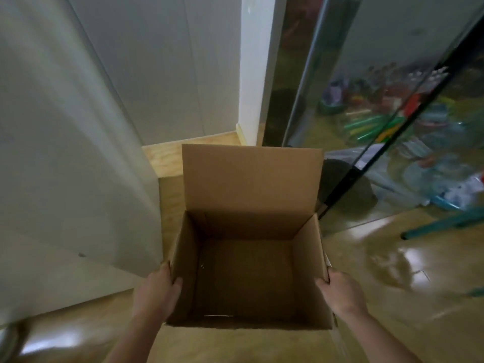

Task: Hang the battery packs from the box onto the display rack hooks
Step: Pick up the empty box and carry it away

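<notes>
An open brown cardboard box is held above the floor in front of me, its far flap standing upright. Inside I see only bare cardboard; no battery packs show. My left hand grips the box's left wall, thumb curled over the rim. My right hand grips the right wall the same way. No display rack or hooks are in view.
A grey-white panel or door leans close on the left. A white wall corner stands ahead. On the right a glass door reflects colourful blurred goods. Glossy wooden floor spreads below, with a teal bar lying at the right.
</notes>
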A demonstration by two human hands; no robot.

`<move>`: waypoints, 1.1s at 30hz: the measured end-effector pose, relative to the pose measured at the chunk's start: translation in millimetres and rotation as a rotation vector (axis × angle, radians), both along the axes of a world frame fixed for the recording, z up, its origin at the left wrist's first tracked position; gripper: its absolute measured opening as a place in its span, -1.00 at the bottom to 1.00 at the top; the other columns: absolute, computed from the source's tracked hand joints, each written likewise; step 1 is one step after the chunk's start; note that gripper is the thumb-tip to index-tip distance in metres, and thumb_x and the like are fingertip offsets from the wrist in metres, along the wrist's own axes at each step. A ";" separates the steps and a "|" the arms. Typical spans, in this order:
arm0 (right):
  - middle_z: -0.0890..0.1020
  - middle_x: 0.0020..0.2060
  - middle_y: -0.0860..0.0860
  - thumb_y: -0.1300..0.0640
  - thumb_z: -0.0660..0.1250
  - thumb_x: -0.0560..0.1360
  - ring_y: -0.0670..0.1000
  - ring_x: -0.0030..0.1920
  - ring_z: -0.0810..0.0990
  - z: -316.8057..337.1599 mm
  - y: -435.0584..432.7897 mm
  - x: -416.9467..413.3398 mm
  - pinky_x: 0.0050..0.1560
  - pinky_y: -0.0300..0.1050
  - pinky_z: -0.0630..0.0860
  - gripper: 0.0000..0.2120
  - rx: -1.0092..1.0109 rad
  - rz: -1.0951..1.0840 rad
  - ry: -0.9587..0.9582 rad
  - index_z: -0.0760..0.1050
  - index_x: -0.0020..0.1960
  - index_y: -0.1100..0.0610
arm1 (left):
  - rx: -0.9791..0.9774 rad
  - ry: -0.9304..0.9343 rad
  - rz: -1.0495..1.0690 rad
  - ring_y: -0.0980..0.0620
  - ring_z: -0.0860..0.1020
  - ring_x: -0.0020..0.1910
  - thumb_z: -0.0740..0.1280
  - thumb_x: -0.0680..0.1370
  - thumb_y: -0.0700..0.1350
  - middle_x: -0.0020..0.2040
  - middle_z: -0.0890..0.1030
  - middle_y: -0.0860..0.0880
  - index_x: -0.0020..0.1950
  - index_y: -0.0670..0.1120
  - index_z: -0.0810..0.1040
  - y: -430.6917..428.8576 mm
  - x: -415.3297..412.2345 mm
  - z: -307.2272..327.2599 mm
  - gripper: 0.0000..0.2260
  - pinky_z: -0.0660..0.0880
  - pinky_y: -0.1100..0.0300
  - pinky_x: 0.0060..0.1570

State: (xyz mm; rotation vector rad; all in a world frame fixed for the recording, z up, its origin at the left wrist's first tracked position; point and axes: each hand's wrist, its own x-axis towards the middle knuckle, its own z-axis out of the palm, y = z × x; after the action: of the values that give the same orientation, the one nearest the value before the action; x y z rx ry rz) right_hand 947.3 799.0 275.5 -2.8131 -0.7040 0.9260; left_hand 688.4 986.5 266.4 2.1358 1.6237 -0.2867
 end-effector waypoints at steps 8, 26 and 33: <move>0.64 -0.16 0.05 -0.01 0.21 0.54 0.05 -0.15 0.62 -10.7 154.9 58.8 -0.13 -0.03 0.58 -0.78 0.018 0.099 0.035 0.52 0.03 0.11 | -0.146 -0.128 0.269 -0.19 0.51 0.14 0.22 0.56 -0.13 0.17 0.53 -0.20 0.27 -0.17 0.36 123.3 35.8 -18.2 -0.70 0.45 0.04 0.07; 0.55 -0.20 -0.04 0.08 0.20 0.56 -0.08 -0.27 0.54 -93.5 529.3 197.5 -0.40 -0.27 0.42 -0.82 0.024 0.225 0.012 0.48 0.11 0.11 | -0.004 -0.008 0.255 -0.04 0.54 -0.15 0.19 0.58 -0.03 -0.11 0.56 -0.08 0.26 -0.17 0.43 451.0 157.9 -97.0 -0.68 0.39 0.19 -0.21; 0.56 -0.15 0.04 0.04 0.20 0.56 0.03 -0.21 0.54 -159.8 638.1 233.0 -0.27 -0.15 0.47 -0.79 -0.005 0.186 -0.018 0.46 0.09 0.14 | -0.045 0.027 0.287 -0.07 0.58 -0.11 0.20 0.58 -0.01 -0.08 0.58 -0.11 0.20 -0.18 0.45 556.4 193.0 -162.5 -0.70 0.57 0.04 -0.09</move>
State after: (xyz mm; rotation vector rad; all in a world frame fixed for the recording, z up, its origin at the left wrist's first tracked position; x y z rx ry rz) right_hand 1180.3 1437.1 115.7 -2.8001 -0.9805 0.9310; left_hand 881.4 1542.9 103.9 1.8421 1.8921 -0.2588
